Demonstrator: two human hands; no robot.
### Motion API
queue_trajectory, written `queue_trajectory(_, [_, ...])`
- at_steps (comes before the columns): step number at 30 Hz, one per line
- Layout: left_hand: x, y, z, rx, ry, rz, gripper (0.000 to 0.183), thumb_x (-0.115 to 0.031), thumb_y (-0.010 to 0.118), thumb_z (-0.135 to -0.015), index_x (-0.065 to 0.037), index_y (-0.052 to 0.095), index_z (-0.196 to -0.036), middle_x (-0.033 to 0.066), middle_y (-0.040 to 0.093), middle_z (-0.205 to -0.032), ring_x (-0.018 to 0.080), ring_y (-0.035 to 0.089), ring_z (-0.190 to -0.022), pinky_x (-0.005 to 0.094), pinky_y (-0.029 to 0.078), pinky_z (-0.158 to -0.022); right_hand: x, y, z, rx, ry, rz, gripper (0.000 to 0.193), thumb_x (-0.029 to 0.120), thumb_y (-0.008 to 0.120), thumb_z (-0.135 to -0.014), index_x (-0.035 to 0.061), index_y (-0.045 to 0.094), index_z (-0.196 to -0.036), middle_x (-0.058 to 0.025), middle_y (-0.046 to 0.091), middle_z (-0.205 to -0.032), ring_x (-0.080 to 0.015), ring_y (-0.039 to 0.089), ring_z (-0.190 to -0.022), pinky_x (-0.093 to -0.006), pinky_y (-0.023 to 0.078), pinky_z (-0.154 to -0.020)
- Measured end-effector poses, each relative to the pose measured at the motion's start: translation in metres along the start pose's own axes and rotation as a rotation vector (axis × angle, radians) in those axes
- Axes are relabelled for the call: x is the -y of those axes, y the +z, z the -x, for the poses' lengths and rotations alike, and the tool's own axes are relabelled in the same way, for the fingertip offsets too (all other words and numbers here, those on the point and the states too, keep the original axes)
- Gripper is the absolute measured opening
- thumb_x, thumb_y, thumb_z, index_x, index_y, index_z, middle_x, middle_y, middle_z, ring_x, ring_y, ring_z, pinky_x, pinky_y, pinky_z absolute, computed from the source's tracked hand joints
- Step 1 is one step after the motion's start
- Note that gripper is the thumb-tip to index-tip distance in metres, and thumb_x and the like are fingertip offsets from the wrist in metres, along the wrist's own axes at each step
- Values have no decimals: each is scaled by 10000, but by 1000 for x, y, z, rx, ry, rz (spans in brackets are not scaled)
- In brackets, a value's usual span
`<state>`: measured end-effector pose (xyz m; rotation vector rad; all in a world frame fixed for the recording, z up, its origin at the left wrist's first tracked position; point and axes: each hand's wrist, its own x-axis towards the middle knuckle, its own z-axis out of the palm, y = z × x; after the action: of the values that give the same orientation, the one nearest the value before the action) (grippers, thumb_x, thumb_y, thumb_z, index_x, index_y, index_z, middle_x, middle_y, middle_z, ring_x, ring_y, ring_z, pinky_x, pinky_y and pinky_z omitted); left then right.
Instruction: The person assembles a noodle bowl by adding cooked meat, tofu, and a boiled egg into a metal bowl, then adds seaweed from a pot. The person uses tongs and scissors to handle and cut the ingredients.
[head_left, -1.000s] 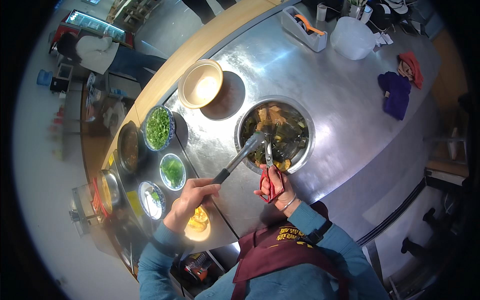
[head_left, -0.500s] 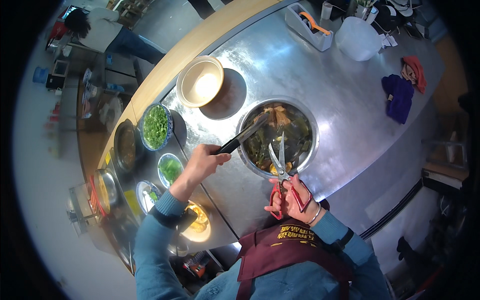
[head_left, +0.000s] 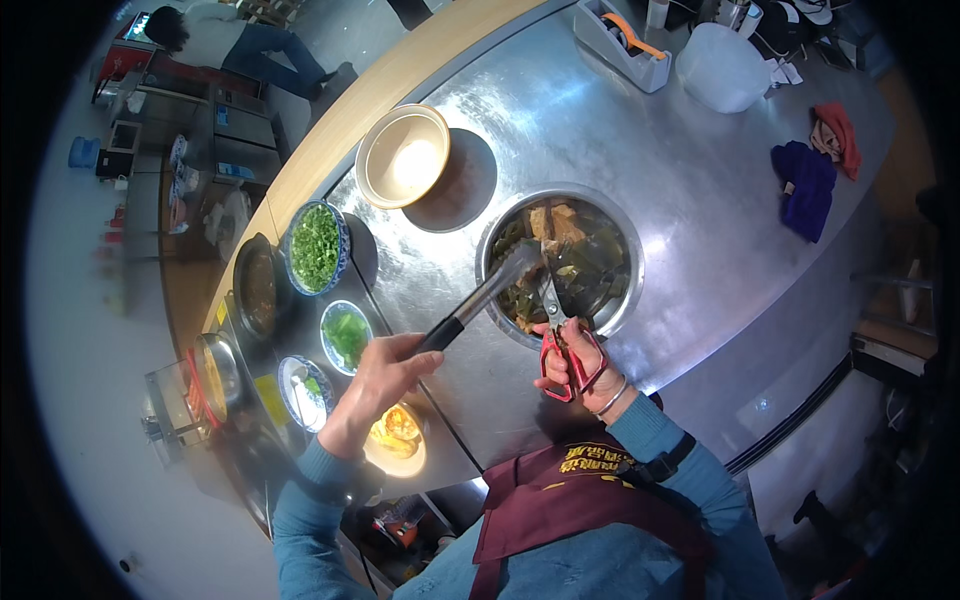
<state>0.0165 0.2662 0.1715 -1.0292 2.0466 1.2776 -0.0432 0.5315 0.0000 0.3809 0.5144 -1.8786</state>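
Note:
My left hand point(head_left: 375, 382) is closed around the black handle of metal tongs point(head_left: 484, 300). The tongs' tip reaches into a round steel bowl point(head_left: 639, 262) of dark broth. Dark green, leaf-like strips point(head_left: 598, 262) and brown chunks point(head_left: 557, 222) lie in it, the chunks toward the far side. From the near rim, my right hand point(head_left: 592, 376) grips scissors point(head_left: 553, 312) by their red handles. Their blades point into the bowl and meet the tongs' tip. What is between the blades is too small to make out.
Left of the steel bowl stand an empty cream bowl point(head_left: 372, 185), a bowl of chopped greens point(head_left: 315, 248), a bowl of green leaves point(head_left: 346, 338) and a dish of yellow food point(head_left: 396, 438). A tape dispenser point(head_left: 622, 48) and purple cloth point(head_left: 803, 190) lie farther off.
The tongs have swung toward me and right, their tip now beside the scissors. The scissors have moved forward, deeper into the bowl, and their blades have come closer together.

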Motion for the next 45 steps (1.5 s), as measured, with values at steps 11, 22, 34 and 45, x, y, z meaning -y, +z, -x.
queue_trajectory(11, [-47,5,-70,-53,166,-350,359,-286,736,-863,71,715,-893,69,591,-643,154,551,-587,352,449,-565,-1,23,23,65,14,-125,878,734,434,-949,15,420,-1454,-89,574,-829,-238,593,-782,-590,464,-1007])
queue_trajectory(22, [-30,-5,-4,-48,37,-271,357,-217,731,-886,75,704,-1090,46,630,-761,128,542,-701,317,461,-656,10,14,-13,47,-38,-62,765,674,425,-990,13,484,-1370,-10,517,-729,-151,534,-631,-487,576,-871])
queue_trajectory(34, [-5,8,9,-351,426,-971,404,-247,789,-794,-4,615,-1066,144,664,-879,343,681,-787,445,539,-681,24,4,46,-115,24,85,692,641,370,-1028,65,494,-1390,-60,573,-713,-206,595,-643,-528,556,-881])
queue_trajectory(45, [4,4,35,-448,835,-1423,531,-107,699,-754,46,584,-1249,88,584,-915,224,589,-773,362,482,-662,49,9,8,-49,299,346,637,584,453,-1032,36,511,-1350,-54,613,-797,-162,653,-728,-453,600,-824])
